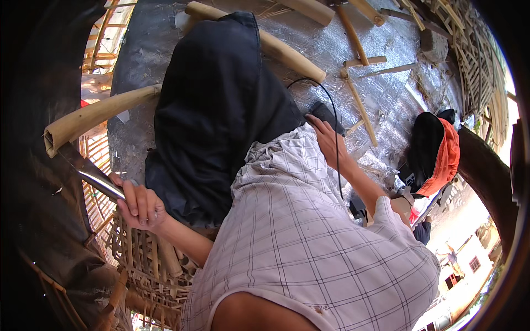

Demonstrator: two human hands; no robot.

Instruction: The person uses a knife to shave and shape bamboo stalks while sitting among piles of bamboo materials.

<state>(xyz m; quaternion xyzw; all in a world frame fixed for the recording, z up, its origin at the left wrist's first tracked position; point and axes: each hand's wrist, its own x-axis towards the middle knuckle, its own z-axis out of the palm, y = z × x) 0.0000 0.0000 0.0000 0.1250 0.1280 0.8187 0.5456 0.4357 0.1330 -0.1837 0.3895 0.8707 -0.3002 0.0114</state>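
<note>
Left hand (142,205), eight o'clock: gripped knife (93,176); glancing off rounded bamboo pole (102,113) seemed possible. Right hand (330,141), two o'clock: grip unclear.

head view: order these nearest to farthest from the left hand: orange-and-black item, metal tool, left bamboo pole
1. Metal tool: held in the left hand.
2. Left bamboo pole: above that hand, on the picture's left.
3. Orange-and-black item: over on the far right.

White marks like lettering (410,179) sit on the black-and-orange fabric item (443,157), too small to read.
</note>
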